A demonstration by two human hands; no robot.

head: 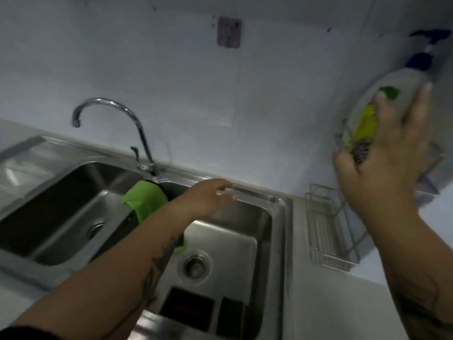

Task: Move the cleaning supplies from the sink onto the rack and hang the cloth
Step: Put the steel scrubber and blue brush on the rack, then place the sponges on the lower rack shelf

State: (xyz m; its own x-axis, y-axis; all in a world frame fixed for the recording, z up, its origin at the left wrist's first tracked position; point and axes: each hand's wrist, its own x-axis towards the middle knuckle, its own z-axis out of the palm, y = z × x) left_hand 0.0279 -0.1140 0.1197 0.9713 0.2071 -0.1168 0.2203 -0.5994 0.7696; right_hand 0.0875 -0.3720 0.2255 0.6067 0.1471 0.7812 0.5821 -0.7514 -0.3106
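The right hand (382,153) was raised high at the wall, fingers spread and wrapped around the lower body of a white plastic spray bottle with a dark blue trigger head and a yellow-and-green label (392,94). The bottle leaned, its head up and away from the palm, its base just inside an upper wire rack (343,133) fixed to the wall; whether it rested there could not be told. Below that hand, a second wire metal rack (328,224) hung on the wall beside the table (331,303).

The left hand (210,195) reached out over the right basin of the stainless steel double sink (277,217), fingers loosely extended and blurred, holding nothing. Just behind its forearm, a bright green cloth (144,200) lay draped over the divider between the basins, below the curved chrome tap (137,128). Near the elbow, on the basin floor, lay a dark red rectangular sponge (186,307) and, beside it, a dark green rectangular pad (229,315), both past the round drain (195,266).
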